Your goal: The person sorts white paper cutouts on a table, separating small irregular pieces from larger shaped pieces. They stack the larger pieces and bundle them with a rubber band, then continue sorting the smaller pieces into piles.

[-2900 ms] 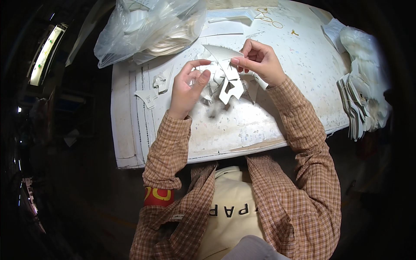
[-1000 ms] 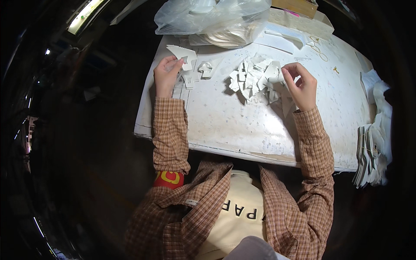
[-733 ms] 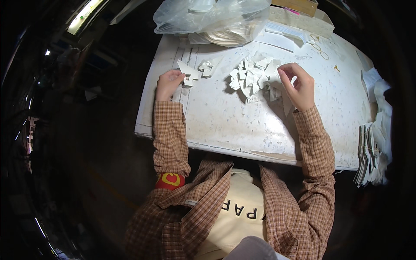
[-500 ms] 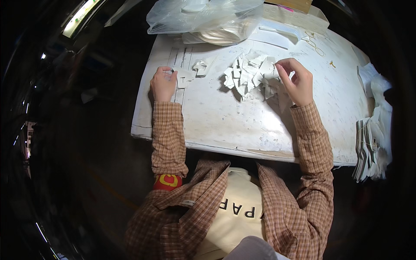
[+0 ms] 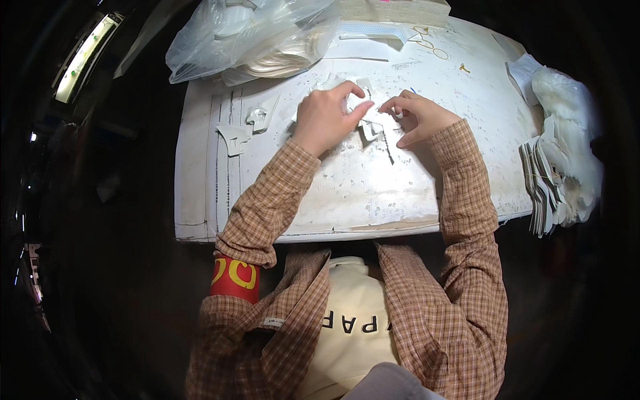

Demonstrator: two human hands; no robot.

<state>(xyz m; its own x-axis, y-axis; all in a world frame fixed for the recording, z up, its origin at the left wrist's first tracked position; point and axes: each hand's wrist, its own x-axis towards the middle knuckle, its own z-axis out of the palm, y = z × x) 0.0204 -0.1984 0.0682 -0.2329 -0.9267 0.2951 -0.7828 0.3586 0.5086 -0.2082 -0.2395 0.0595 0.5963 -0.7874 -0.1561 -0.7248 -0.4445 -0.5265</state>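
Observation:
A pile of small white cut pieces (image 5: pixel 377 127), paper or card by their look, lies near the middle of the table. On its left side my left hand (image 5: pixel 325 119) hovers over the pile, thumb and index finger apart, covering part of it. My right hand (image 5: pixel 423 119) is at the pile's right edge, its fingers curved and spread around the pieces. Neither hand shows a piece gripped. Away to the left lie two loose white scraps, one angular scrap (image 5: pixel 235 139) and one curled scrap (image 5: pixel 259 117).
The white worktable (image 5: pixel 320 207) has a marked, stained top. At its back stand a clear plastic bag (image 5: pixel 260 40) of white sheets and a pale box (image 5: pixel 400 12). Rubber bands (image 5: pixel 440 53) lie at the back right. Bundled white strips (image 5: pixel 539 183) sit at the right edge.
My left hand has come right, from the loose scraps to the pile. My right hand's fingers have spread from a near pinch. The view has shifted, and the pile looks lower and more covered.

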